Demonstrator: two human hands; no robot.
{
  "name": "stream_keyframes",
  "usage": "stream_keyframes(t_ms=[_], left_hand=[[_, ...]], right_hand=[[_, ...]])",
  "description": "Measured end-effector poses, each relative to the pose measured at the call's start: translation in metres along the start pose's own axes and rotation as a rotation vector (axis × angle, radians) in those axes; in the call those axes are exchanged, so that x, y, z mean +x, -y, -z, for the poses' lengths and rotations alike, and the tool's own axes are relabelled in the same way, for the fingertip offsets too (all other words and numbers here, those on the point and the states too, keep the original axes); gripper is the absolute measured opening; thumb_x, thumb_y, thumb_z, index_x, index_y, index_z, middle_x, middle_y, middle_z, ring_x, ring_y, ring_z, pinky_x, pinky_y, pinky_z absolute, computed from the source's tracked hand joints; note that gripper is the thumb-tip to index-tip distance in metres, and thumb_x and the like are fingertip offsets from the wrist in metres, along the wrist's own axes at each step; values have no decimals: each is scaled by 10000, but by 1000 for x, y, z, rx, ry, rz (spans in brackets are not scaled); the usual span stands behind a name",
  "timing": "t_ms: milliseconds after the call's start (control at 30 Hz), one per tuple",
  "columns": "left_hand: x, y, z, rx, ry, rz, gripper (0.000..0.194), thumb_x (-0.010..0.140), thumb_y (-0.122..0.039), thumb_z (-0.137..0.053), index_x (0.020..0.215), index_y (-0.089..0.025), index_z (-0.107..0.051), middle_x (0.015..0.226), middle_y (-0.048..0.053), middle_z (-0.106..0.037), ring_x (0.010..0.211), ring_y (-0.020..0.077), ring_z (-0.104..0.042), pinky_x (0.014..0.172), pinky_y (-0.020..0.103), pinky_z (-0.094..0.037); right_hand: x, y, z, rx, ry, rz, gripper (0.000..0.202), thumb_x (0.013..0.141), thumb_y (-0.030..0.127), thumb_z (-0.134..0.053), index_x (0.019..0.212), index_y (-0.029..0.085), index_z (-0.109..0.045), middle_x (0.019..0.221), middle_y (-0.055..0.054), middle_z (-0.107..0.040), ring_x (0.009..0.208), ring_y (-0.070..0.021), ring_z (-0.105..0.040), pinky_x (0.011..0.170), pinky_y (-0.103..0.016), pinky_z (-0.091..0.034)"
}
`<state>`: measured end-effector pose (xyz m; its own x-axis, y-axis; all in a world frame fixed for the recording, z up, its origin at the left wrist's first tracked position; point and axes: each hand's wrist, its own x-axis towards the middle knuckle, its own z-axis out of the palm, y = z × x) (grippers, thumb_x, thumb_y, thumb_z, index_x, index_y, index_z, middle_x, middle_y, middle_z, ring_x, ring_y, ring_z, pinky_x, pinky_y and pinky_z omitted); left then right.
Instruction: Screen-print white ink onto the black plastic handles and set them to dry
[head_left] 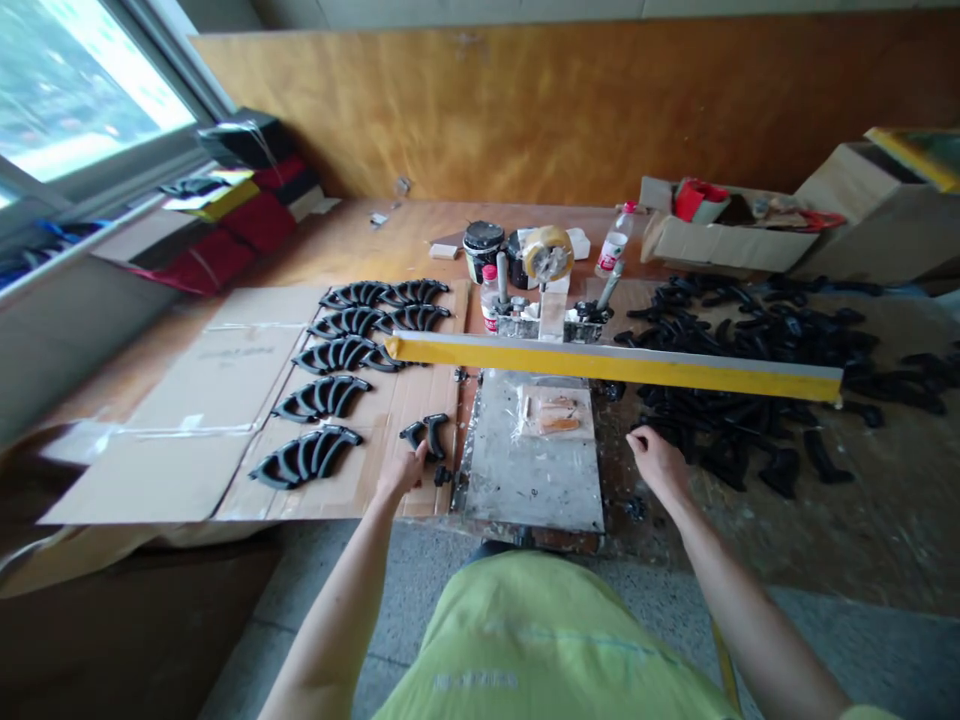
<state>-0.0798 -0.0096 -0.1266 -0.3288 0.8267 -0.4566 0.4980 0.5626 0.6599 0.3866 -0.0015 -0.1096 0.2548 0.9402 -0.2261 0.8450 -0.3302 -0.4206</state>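
Observation:
My left hand (405, 470) is closed at a curved black part (436, 436), its fingers against the lower end, over the cardboard sheet (382, 415). Beside that part lies another small black part. Rows of similar black parts (306, 456) rest further left on the cardboard. My right hand (658, 460) is closed, just right of the grey metal plate (532, 470) and near the edge of a pile of black parts (739, 400); whatever its fingers may hold is too small to make out.
A yellow and white bar (615, 366) spans above the plate, in front of a clamp fixture with a tape roll (547, 254). Bottles (613, 240) and a black tub (484, 248) stand behind. An open carton (731, 235) is at the back right.

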Motion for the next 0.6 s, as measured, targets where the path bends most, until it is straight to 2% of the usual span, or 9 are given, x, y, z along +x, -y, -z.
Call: stream_keyframes(t_ms=[67,133,200,267,367,433,500,600], left_hand=[[1,-17,8,-2,11,-21,335,727,-531,-591,623,-212,-597,294,-33,-368,281,156,-398,446,271,-351],[3,-44,19,-34,7,-72,346,769,-547,-549,701,-212,-603,359,-30,-446,318,134,-423,436,236,-337],[0,-80,30,-116,-10,-171,412,828,-585,-459,821,-202,-612,478,-6,-551,381,124,-471,433,215,-341],[-9,-122,37,-274,-39,-336,457,852,-596,-432,942,-183,-608,567,5,-597,425,110,-491,438,197,-353],[-33,-178,39,-553,-69,-542,480,865,-578,-450,1029,-153,-603,560,-9,-571,427,88,-466,442,178,-358],[-50,-201,35,-664,-17,-581,526,889,-590,-395,1064,-139,-602,543,-15,-545,424,88,-458,438,181,-363],[-63,-212,28,-710,47,-590,579,900,-608,-350,1091,-125,-605,542,-11,-539,423,93,-459,427,189,-366],[-76,-205,20,-715,59,-575,622,892,-639,-330,1109,-133,-620,630,23,-604,476,108,-518,435,203,-395]], right_hand=[[-1,25,5,-78,-100,247,285,909,305,-483,1159,231,-599,966,-97,-704,810,-236,-663,688,-316,-481],[4,51,5,-97,-121,486,377,900,229,-501,1275,213,-531,1031,-101,-691,894,-233,-638,766,-327,-479],[11,74,2,-128,-102,688,366,899,166,-491,1256,212,-559,1063,-90,-678,973,-221,-598,846,-328,-464],[17,91,-3,-176,-71,817,336,901,118,-465,1174,230,-625,1106,-70,-657,1027,-205,-559,887,-312,-449],[18,103,-10,-240,-50,856,371,895,99,-472,1188,254,-638,1130,-58,-633,1024,-190,-549,888,-297,-451],[15,104,-12,-264,-64,865,397,882,100,-504,1222,263,-627,1135,-66,-632,1052,-200,-544,920,-324,-447],[14,102,-9,-243,-91,871,405,862,89,-530,1214,257,-639,1171,-73,-630,1105,-212,-532,961,-363,-438],[24,92,9,-81,-153,730,320,874,109,-486,1119,177,-680,1079,-57,-677,1033,-163,-572,927,-317,-478]])
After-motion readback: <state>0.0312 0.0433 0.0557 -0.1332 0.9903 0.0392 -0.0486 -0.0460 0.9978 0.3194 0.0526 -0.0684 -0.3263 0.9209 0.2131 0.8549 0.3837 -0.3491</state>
